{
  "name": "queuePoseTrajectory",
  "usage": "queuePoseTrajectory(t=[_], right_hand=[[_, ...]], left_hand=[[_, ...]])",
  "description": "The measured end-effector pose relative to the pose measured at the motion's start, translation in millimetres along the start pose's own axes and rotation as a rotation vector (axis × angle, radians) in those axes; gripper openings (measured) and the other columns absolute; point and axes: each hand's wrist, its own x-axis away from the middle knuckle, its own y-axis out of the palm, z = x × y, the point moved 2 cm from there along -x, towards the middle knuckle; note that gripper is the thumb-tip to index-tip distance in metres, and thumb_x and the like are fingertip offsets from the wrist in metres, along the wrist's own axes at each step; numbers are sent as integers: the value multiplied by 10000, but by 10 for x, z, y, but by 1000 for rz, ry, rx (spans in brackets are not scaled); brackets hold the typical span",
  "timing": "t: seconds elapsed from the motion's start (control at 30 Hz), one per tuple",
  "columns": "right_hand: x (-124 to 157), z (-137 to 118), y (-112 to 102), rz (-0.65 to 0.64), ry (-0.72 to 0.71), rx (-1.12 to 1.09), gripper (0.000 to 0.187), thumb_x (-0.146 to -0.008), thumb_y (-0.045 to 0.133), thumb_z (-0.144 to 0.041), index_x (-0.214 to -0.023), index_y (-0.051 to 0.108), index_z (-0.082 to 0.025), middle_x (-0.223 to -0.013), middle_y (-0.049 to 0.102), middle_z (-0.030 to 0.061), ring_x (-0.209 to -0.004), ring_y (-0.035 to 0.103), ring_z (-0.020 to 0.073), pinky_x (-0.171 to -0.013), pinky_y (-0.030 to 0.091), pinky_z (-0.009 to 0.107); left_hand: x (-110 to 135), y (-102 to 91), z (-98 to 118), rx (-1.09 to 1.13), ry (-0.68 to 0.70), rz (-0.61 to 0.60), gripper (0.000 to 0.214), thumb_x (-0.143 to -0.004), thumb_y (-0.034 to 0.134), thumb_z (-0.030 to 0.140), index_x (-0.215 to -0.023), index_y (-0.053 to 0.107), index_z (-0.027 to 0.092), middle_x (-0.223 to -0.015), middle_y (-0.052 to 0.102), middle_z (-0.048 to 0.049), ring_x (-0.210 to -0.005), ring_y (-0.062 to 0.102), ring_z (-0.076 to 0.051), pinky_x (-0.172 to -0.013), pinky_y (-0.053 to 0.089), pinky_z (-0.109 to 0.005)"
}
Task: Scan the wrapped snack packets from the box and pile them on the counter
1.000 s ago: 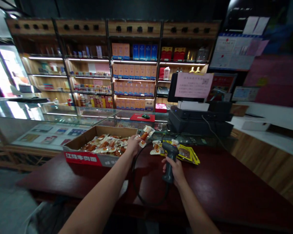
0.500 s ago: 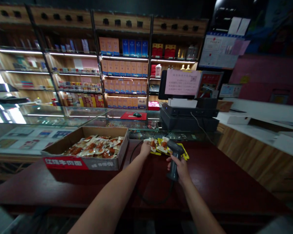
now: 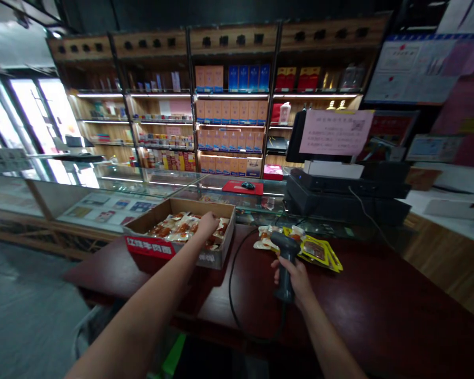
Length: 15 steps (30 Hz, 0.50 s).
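Observation:
My right hand (image 3: 298, 279) is wrapped round the handle of a black barcode scanner (image 3: 285, 257), held upright over the dark red counter (image 3: 379, 310). Just beyond the scanner's head lies a small pile of snack packets (image 3: 314, 248), some white and some yellow. My left hand (image 3: 207, 223) reaches into an open cardboard box (image 3: 158, 247) filled with several white and orange snack packets. Its fingers curl down among the packets; what they hold, if anything, is hidden.
A black cable (image 3: 232, 287) loops from the scanner across the counter. A cash register with a screen and a pink notice (image 3: 332, 131) stands at the back right. Glass display cases (image 3: 102, 195) run to the left, with stocked shelves (image 3: 229, 116) behind.
My left hand set a packet on the pile beside the scanner, then swung back left into the box. The right hand kept its grip on the scanner. The camera turned.

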Motion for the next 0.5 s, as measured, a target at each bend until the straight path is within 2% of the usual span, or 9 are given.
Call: queuePoseTrajectory(t=[0.07,0.13,0.37,0.43,0.5], right_hand=[[8,53,153,-30,19,2,421,-592,742,-399,-879,563,-149,-578,657,-5,-355,531,118,-338,460,238],[11,111,290,-64,40,3,430,-589,741,-409,-882,557,-153,-573,653,-10,-348,529,118,-329,449,234],[44,218,551,-107,62,37,404,-613,712,-389,-887,540,-147,-587,653,-8,-330,527,117,-314,437,232],[55,224,577,-100,63,41,405,-608,714,-387,-882,540,-145,-579,651,-8,-330,527,118,-312,436,230],[63,231,593,-99,62,46,408,-601,719,-389,-875,542,-145,-570,648,-8,-329,526,118,-312,436,231]], left_hand=[[-122,-33,-206,-107,-109,-102,332,-805,534,290,-1000,660,53,-1033,664,-219,-995,625,-270,-812,469,-300],[-226,13,-300,-117,-142,-149,320,-795,549,306,-947,681,57,-949,682,-230,-951,645,-282,-785,480,-302],[-452,289,-375,51,-177,-107,234,-665,692,242,-842,696,90,-851,688,-229,-967,634,-320,-825,476,-356],[-480,301,-413,155,-170,-76,212,-647,719,224,-813,688,96,-835,684,-209,-960,632,-316,-827,475,-362],[-493,260,-450,319,-118,-22,225,-694,704,262,-843,672,96,-871,676,-164,-944,630,-283,-818,480,-353]])
